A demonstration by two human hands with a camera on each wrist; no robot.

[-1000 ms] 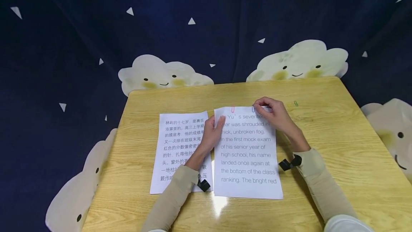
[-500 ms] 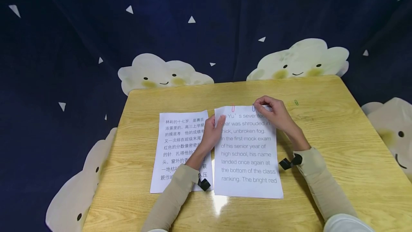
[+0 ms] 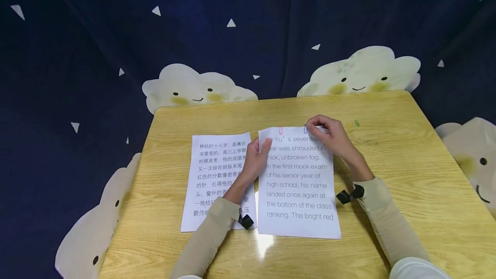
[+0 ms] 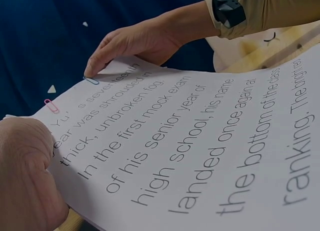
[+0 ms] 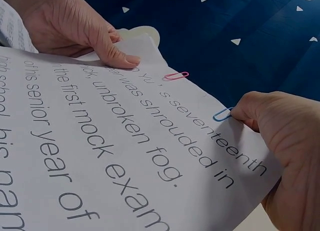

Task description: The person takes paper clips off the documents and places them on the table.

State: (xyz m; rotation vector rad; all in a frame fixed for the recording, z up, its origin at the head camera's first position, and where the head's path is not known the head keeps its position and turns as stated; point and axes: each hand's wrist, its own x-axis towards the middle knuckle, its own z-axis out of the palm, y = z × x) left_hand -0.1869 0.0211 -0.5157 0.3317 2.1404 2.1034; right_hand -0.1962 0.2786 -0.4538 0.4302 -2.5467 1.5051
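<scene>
My left hand (image 3: pixel 256 158) grips the left edge of a printed English sheet (image 3: pixel 298 184), thumb on its face and the other fingers hidden behind. At the sheet's top edge my right hand (image 3: pixel 329 134) pinches a blue paper clip (image 5: pixel 223 114), which sits over the edge with its loop on the printed side. A pink paper clip (image 5: pixel 176 76) is fastened on the same edge, to the left of the blue one. In the left wrist view the sheet bows between the two hands, its top edge raised.
Left of the held sheet, a page of Chinese text (image 3: pixel 217 150) lies on the wooden table (image 3: pixel 387 162), partly under my left forearm. Beyond my right hand lie a green paper clip (image 3: pixel 357 123) and a yellow paper clip (image 3: pixel 348 125). A dark blue curtain (image 3: pixel 271 33) hangs behind the table.
</scene>
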